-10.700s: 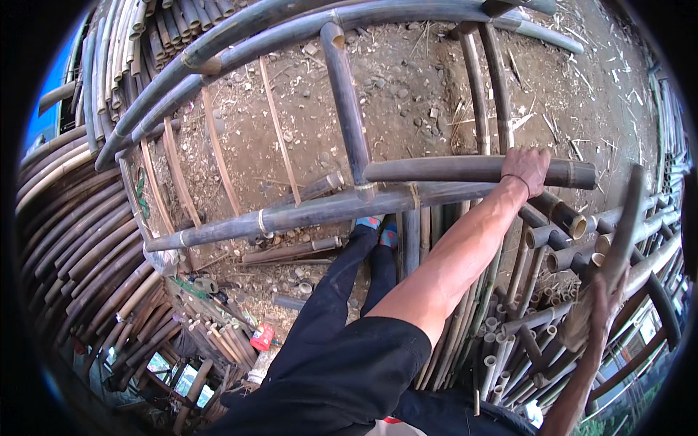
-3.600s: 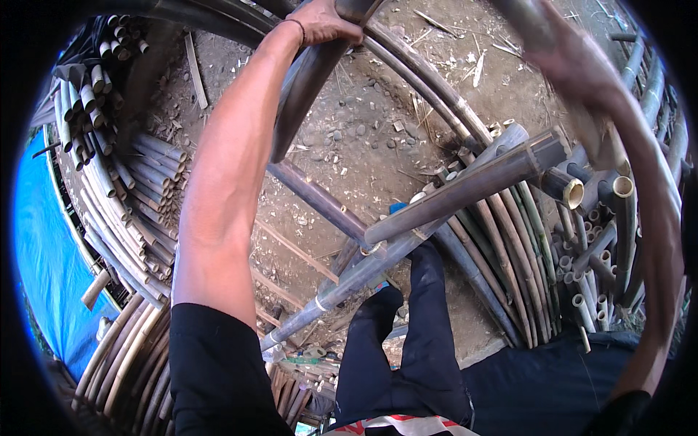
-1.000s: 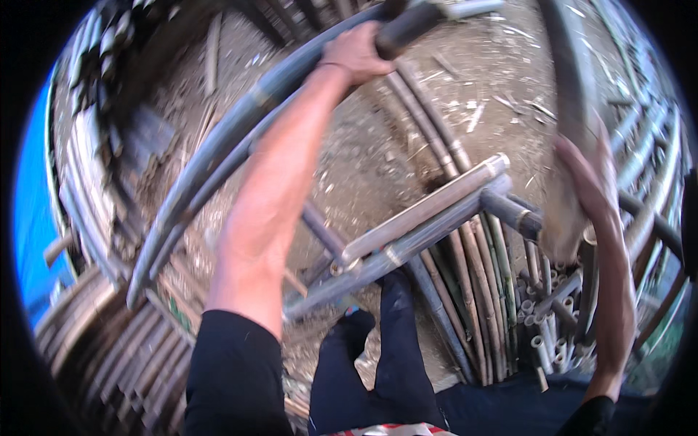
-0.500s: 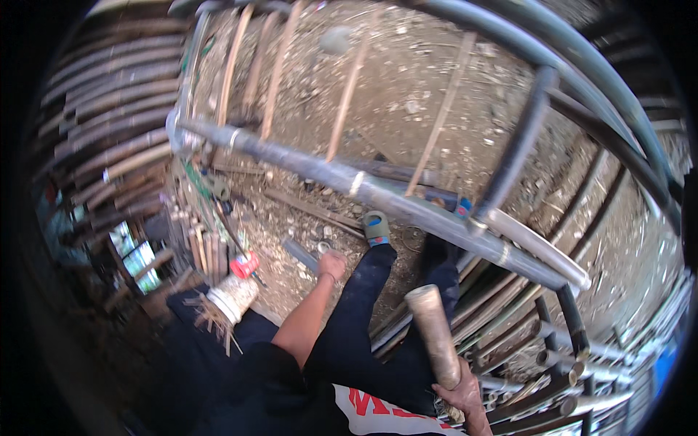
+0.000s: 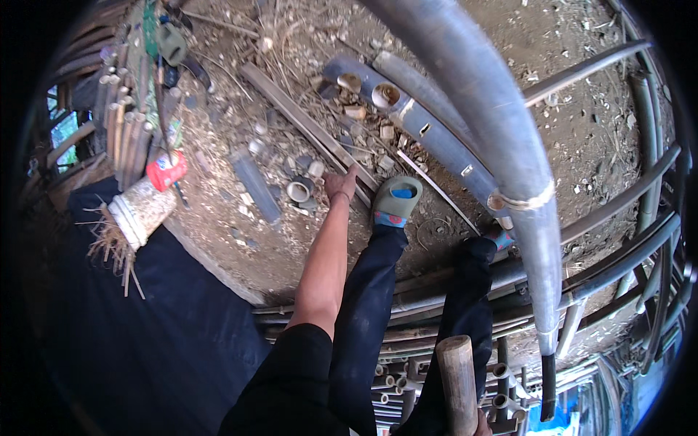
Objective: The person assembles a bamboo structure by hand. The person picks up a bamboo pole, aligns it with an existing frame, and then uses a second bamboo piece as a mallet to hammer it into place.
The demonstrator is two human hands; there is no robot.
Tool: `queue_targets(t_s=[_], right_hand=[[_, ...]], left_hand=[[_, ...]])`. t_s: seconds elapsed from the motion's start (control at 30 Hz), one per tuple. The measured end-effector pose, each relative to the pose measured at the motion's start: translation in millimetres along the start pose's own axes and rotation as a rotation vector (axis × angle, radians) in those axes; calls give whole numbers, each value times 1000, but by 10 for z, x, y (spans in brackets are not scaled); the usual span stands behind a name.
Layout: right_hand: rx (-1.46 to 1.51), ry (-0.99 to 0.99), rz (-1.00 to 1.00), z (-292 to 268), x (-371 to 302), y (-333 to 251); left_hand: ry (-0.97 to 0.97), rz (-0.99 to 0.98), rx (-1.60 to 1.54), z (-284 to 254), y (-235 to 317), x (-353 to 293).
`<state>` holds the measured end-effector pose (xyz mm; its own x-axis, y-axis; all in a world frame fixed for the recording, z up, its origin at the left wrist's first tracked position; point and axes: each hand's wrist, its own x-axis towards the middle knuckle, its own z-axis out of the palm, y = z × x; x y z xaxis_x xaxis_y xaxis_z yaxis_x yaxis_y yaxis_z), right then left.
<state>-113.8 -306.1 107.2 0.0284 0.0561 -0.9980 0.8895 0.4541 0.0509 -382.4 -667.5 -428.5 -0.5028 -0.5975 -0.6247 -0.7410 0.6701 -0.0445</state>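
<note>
My left hand [image 5: 341, 186] reaches down to the ground, its fingers against or just beside a long split bamboo strip [image 5: 280, 98]. Those fingers are mostly hidden, so a grip cannot be made out. At the lower edge, my right hand [image 5: 483, 424] is closed round the lower end of a thick wooden mallet [image 5: 458, 378], held upright near my right leg; most of this hand is cut off. A short bamboo ring [image 5: 298, 191] and a dark flat bamboo piece [image 5: 256, 185] lie left of my left hand.
A large bamboo pole [image 5: 502, 123] crosses above the ground on the right. Beneath it lies a bamboo length with cut holes [image 5: 429, 134]. At left stand a white bucket of thin sticks [image 5: 142, 211] and a red container [image 5: 166, 171]. Bamboo rails [image 5: 436, 330] run by my legs.
The view has swung and moved closer to the ground. My left hand has shifted from beside the bamboo ring to the split strip. The mallet stays in my right hand, lower in view.
</note>
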Motion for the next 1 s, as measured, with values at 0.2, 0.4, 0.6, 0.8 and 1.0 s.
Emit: queue_targets(t_s=[0.2, 0.4, 0.6, 0.8, 1.0], right_hand=[[-28, 29, 198, 53, -50, -99], [-196, 30, 123, 67, 1, -285], [-50, 42, -6, 162, 48, -91], [-134, 5, 8, 1, 84, 5], [34, -24, 20, -117, 87, 323]], left_hand=[[-61, -13, -59, 307, 90, 118], [310, 113, -453, -467, -96, 200], [42, 142, -1173, -1420, -252, -752], [-570, 532, -1418, -2387, 1310, -2868], [-1131, 274, -1432, -1102, 2754, -3885]])
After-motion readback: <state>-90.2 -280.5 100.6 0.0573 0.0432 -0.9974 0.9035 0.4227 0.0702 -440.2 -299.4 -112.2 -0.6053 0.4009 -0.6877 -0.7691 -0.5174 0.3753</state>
